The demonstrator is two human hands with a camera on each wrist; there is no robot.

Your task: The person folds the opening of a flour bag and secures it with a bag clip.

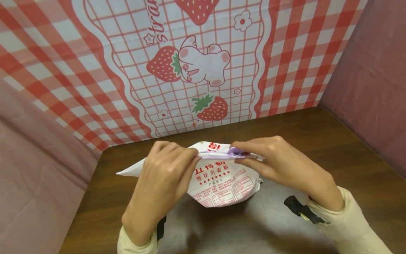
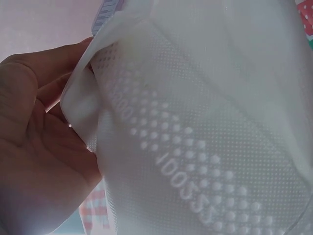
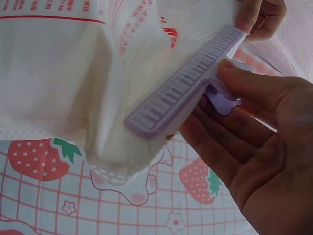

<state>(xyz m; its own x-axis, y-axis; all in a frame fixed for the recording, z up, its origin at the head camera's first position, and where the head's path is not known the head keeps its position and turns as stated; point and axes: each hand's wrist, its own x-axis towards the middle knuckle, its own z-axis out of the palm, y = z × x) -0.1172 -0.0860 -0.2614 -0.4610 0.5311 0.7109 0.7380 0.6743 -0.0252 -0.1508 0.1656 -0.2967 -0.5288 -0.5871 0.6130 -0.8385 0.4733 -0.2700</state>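
Observation:
A white flour bag (image 1: 222, 192) with red print hangs between both hands in the head view, its top folded over. My left hand (image 1: 166, 173) grips the folded top edge. In the left wrist view, the thumb and fingers are at the edge of the white woven bag (image 2: 210, 117). My right hand (image 1: 283, 162) pinches the handles of a purple bag clip (image 1: 235, 152), thumb on one side and fingers on the other. In the right wrist view, the long ribbed bar of the bag clip (image 3: 188, 81) lies along the fold, one end close to the left hand (image 3: 264, 19).
Below the bag is a dark wooden table (image 1: 104, 190) with a greyish area near me. A red checked cloth (image 1: 295, 56) with strawberries hangs behind it. Pink curtains (image 1: 368, 81) stand at both sides. Black straps (image 1: 299, 208) show at the wrists.

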